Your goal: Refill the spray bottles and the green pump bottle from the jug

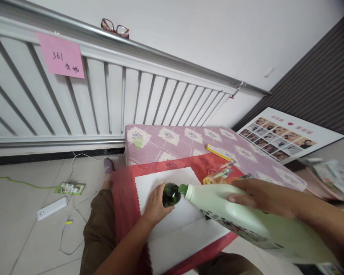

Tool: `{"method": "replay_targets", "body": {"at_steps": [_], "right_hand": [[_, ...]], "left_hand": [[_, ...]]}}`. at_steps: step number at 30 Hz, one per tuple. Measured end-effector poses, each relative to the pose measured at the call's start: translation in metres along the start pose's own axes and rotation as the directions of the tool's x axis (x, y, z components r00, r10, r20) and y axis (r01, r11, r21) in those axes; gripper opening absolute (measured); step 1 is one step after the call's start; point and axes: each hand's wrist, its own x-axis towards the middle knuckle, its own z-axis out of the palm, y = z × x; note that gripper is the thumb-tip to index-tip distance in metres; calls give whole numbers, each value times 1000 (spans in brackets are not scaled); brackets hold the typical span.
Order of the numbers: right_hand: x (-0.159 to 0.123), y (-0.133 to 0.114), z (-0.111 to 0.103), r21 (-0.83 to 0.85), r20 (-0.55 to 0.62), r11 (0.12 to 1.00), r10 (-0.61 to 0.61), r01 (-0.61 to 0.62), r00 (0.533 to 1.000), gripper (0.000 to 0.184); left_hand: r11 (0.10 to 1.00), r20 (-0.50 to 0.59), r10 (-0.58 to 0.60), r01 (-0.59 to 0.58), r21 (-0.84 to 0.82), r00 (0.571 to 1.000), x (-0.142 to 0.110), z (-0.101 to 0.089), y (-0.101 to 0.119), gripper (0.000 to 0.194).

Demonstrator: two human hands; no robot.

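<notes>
My left hand (155, 204) is wrapped round a small dark green glass bottle (172, 194) above the white sheet. A large pale green plastic jug (218, 198) is tipped to the left, with my right hand (250, 196) gripping it near its upper side. The jug's green spout (183, 189) is right at the bottle's mouth; whether the two touch, I cannot tell. No stream of liquid can be made out. Under both hands lies the white sheet (186, 238) with a zigzag edge, spread over a red cloth (126, 217).
A purple patterned tablecloth (186, 143) bears a light green cap (138, 142), a yellow box (218, 152) and a clear orange-tinted item (218, 177). Behind stands a white radiator (114, 95), with glasses (114, 28) above. Cables and a white power strip (52, 208) lie on the floor.
</notes>
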Motion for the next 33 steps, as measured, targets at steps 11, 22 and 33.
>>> {"method": "replay_targets", "body": {"at_steps": [11,22,33], "right_hand": [[-1,2,7,-25,-119,999,27,-30,992,64],[2,5,-1,-9,4,999,35,-35,999,60],[2,5,1,10,-18,999,40,-40,999,56]], "left_hand": [[1000,5,1,-1,1,1000,0,-1,2,94],[1000,3,11,-11,-3,1000,-1,0,-1,96],[1000,2,8,-8,-10,1000,0,0,1,95]]}}
